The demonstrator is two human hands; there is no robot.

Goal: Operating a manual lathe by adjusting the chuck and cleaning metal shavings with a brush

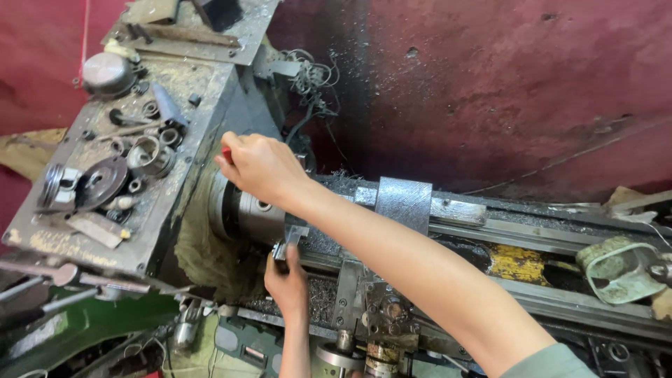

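My right hand [262, 168] is closed around a small red-handled tool [227, 155] up on top of the round steel lathe chuck [241, 210], and my left hand [285, 278] is just below at about 5 o'clock from the chuck, fingers wrapped on a small grey metal piece [287, 245] beside the jaws. The chuck itself sits left of centre, tight against the grimy grey headstock [196, 119].

Biggest worry: both hands are right on the chuck, so if the spindle kicked on they'd get dragged in. Leaving the tool in the chuck would be just as bad, it'd get flung. My right forearm also lies across the bed, right over the grey tool post block [404, 203], so a slip could scrape it on the edges or the swarf scattered there (that stuff cuts).

Other clutter: the headstock top at 10 o'clock is loaded with loose steel rings and gears [143, 154] plus a dark round disc [103, 180], which could rattle off. A pale green tailstock handwheel [619, 269] sits at 3 o'clock, well apart. Tangled wires [311, 80] hang at 12 o'clock behind the chuck.
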